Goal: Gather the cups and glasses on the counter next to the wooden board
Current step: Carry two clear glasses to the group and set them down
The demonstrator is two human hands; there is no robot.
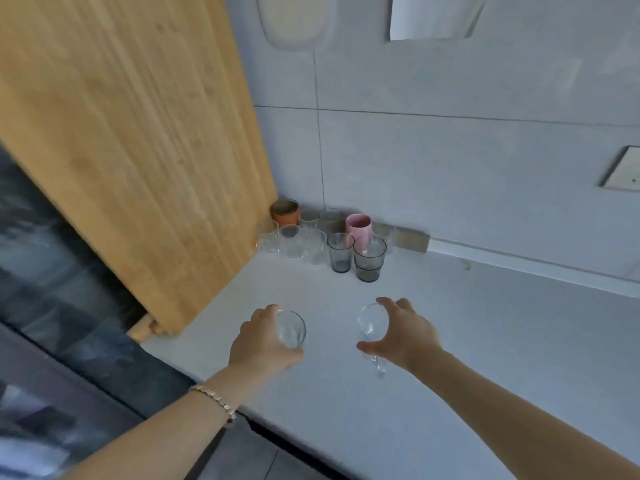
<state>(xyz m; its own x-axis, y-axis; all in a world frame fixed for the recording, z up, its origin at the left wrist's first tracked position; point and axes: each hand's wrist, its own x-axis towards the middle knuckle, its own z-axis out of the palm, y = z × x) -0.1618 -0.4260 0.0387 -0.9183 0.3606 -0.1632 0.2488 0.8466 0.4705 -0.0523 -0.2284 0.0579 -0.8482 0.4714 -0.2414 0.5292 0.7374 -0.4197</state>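
Head view: left hand (264, 341), fingers wrapped around a clear glass tumbler (292, 329), at 7 o'clock over the white worktop (485, 341). Right hand (405, 332) at 5 o'clock, fingers curled over the bowl of a clear stemmed glass (372, 323), stem pointing down. At 12 o'clock, clustered in the corner beside the tall leaning wooden board (138, 150): orange cup (285, 211), pink cup (358, 226), two smoky grey tumblers (369, 259), several clear glasses (294, 240).

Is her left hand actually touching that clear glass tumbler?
Touching. The head view shows the left hand wrapped around the clear glass tumbler, fingers on its side.
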